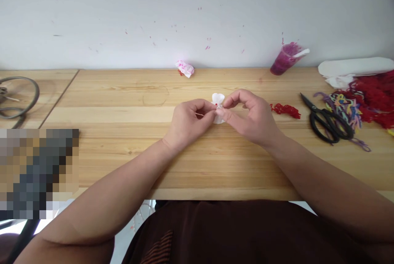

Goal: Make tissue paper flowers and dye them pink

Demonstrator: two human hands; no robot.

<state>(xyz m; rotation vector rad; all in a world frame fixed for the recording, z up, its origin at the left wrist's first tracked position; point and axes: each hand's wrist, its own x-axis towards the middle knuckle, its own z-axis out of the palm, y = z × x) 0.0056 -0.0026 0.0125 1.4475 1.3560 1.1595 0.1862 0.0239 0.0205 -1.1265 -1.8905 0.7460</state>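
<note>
Head camera, far left: what's lying there?

A grey loop of cable or hose [37,91], smooth and round, on the pale wood-grained table [123,165]. Along from it, near the wall, sits a crumpled white wad [185,68] blotched with pink.

And the left hand [189,123]?

Thumb and forefinger are brought nearly together, pinching the left side of a small white piece [218,98]. A thin pale strand [199,114] shows beside those fingers; string or wire, I can't tell.

How does the piece lie from the hands?

Right between the two sets of fingertips, in front of the body. Its longer axis runs away from the person, across the line joining the hands. Both touch it, so neither is nearer. It looks thin and papery, a rounded lobe at the far end, gathered in the middle around a tiny red spot [216,104].

The right hand [257,118]?

Thumb pressed to the middle, forefinger arched towards it, only a small gap left; it has the piece's right side.

And past that?

A leaning, magenta-stained cup [283,60], a fuzzy red yarn twist [286,110], black-looped scissors [326,120], then tangled multicoloured yarn [343,106] against a red woolly heap [375,97].
</note>
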